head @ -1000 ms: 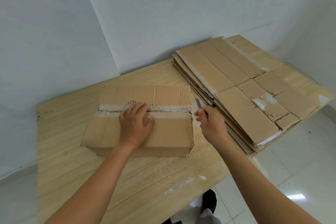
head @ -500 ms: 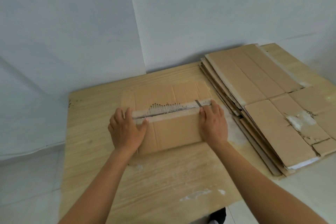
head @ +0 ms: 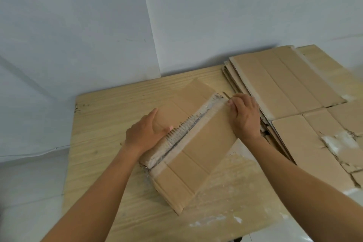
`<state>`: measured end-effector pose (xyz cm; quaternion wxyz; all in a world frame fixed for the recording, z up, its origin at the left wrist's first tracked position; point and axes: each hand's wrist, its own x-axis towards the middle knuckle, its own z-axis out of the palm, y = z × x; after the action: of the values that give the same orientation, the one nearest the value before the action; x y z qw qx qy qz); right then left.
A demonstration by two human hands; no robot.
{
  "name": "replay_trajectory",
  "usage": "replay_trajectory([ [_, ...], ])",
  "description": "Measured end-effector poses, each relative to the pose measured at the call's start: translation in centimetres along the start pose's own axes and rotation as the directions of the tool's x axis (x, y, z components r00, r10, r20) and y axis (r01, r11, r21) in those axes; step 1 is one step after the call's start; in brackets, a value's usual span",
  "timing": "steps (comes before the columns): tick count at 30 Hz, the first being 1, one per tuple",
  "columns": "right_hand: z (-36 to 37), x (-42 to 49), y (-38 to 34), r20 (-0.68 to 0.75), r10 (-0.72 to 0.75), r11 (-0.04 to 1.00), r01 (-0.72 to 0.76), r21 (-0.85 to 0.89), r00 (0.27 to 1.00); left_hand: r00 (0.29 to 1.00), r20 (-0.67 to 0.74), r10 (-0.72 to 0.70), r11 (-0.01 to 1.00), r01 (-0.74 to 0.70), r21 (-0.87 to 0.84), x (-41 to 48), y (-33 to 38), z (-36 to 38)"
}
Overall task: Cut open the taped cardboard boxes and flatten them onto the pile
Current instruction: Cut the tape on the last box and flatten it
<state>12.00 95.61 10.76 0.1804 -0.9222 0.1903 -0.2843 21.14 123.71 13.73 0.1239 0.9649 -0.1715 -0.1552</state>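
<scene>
wooden table (head: pixel 108 108), left hand (head: pixel 145 133) flat on box (head: pixel 206 143), right hand (head: pixel 245 118) gripping its end

Rt edge cuts off pile (head: pixel 284 84); rt hand (head: pixel 245 118) maybe pinching sth, unclear.

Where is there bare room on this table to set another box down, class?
Free: the bare table left of the box, out to the table's edge, and the near strip below the box. Crowded: the right side, covered by the flattened pile.
</scene>
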Motion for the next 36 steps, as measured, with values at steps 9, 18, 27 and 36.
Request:
replay_trajectory([
  [9, -2.3, -8.7, -6.9, 0.146, 0.488, 0.779, -0.505, 0.371, 0.861, 0.992, -0.047, -0.116, 0.993, 0.116, -0.005, -1.0, 1.1, 1.2],
  [18, -0.5, -2.4, -5.8, 0.249, 0.337, 0.902, -0.387, 0.191, 0.908, 0.987, -0.121, -0.109, 0.992, 0.101, -0.071, -6.5, 1.4, 3.5],
  [27, 1.0, 1.7, -4.1, 0.208, -0.042, 0.981, 0.001, 0.192, 0.977, 0.946, -0.322, -0.018, 1.000, 0.026, 0.018, -5.4, 2.5, 0.8],
  [36, -3.7, -7.9, -2.8, 0.187, 0.095, 0.995, -0.099, 0.012, 0.978, 0.902, -0.203, 0.381, 0.923, -0.360, 0.133, 6.3, 4.8, 0.2],
])
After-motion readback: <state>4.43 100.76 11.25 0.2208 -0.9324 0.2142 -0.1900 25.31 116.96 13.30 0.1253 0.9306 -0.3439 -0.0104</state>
